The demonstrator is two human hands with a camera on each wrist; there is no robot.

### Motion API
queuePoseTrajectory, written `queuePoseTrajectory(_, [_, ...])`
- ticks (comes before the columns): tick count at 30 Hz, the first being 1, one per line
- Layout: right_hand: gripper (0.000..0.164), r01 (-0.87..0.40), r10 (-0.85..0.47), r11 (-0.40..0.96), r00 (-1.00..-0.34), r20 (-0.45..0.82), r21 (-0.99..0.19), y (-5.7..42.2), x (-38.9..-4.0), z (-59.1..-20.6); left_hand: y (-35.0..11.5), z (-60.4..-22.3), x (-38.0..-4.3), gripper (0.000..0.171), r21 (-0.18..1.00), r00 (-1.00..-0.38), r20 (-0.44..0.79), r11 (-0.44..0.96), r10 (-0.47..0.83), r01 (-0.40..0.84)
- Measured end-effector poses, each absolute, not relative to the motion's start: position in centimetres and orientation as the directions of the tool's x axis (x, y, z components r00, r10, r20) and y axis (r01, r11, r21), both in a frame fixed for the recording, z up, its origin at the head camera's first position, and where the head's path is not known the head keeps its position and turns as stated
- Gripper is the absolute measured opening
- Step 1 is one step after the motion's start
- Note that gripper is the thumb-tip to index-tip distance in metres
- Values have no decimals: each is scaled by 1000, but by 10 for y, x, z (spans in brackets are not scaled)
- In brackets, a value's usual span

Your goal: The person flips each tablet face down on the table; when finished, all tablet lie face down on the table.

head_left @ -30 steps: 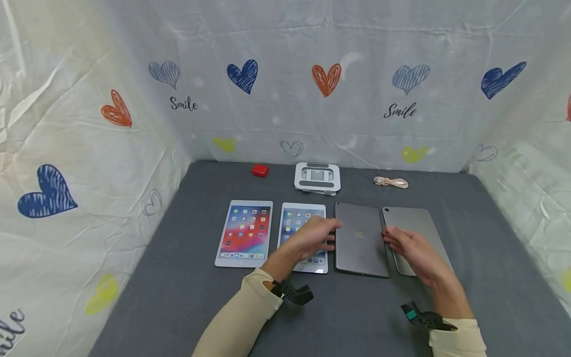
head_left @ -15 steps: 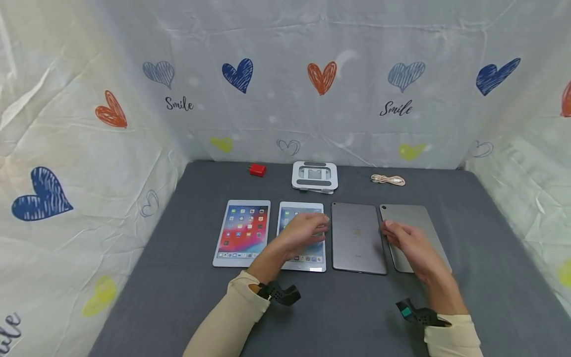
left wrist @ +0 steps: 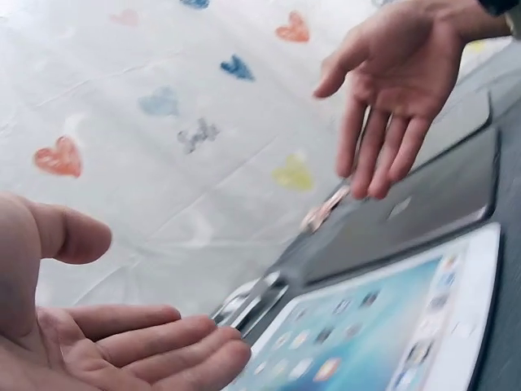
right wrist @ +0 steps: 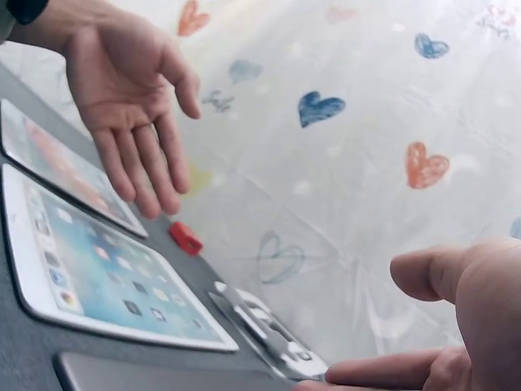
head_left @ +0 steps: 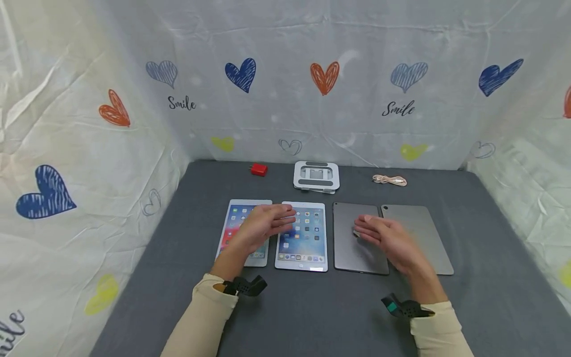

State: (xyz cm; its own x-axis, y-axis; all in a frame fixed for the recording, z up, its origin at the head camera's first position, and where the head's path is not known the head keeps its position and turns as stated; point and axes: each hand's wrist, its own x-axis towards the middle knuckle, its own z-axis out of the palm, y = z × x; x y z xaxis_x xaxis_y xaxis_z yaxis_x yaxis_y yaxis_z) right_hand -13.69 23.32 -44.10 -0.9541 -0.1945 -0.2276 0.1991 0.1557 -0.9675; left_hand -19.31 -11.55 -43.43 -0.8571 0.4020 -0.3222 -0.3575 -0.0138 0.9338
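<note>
Four is avoided here: several tablets lie in a row on the grey table. My left hand (head_left: pixel 260 225) hovers over the gap between the white tablet with a red-and-blue screen (head_left: pixel 229 230) and the white tablet with a light blue screen (head_left: pixel 308 240). Its fingers are straight and it holds nothing. Above the dark grey tablet (head_left: pixel 352 258), lying back side up, my right hand (head_left: pixel 388 238) stretches its fingers toward the left, also holding nothing. A silver-grey tablet (head_left: pixel 428 233), back side up, lies at the far right, partly behind the right hand. In the left wrist view both palms face each other.
Along the back of the grey table (head_left: pixel 285 312) lie a red charger plug (head_left: pixel 258 169), a folded white-and-grey stand (head_left: pixel 316 177) and a coiled pale cable (head_left: pixel 389 180). A white curtain (head_left: pixel 276 59) with printed hearts encloses the back and sides.
My left hand has moved left, from the dark tablet's edge to the white tablets. My right hand has shifted left over the dark grey tablet. The tablets stay in place.
</note>
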Motion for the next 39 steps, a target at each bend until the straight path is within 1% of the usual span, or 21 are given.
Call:
queuePoseTrajectory(4, [63,247,-214,125,-939,-269,-961,217,-145,-445,-131,-432,-195,58,925,-864,-376,86,336,-369])
queuePoseTrajectory(7, [63,281,-241,108,-923,-299,-954,205,-150,-447,-137,-430,-196,55,910,-860,-413,168,300,-379])
queuePoseTrajectory(11, [66,306,-265,106,-909,-323,-946,194,-156,-450,-137,-433,-196,51,897,-862,-426,252,275,-363])
queuePoseTrajectory(17, [67,321,-275,101,-901,-337,-942,186,-160,-452,-134,-439,-196,55,887,-879,-412,328,240,-326])
queuePoseTrajectory(23, [67,321,-301,106,-891,-339,-941,179,-160,-453,-135,-441,-195,58,880,-890,-395,373,228,-295])
queuePoseTrajectory(29, [68,323,-304,119,-888,-344,-939,173,-158,-455,-136,-440,-193,57,869,-875,-398,419,277,-263])
queuePoseTrajectory(35, [64,319,-295,98,-895,-333,-943,170,-156,-456,-134,-440,-193,57,866,-860,-422,409,287,-289])
queuePoseTrajectory(39, [62,307,-291,90,-902,-320,-947,168,-155,-456,-132,-441,-193,56,863,-864,-418,420,281,-280])
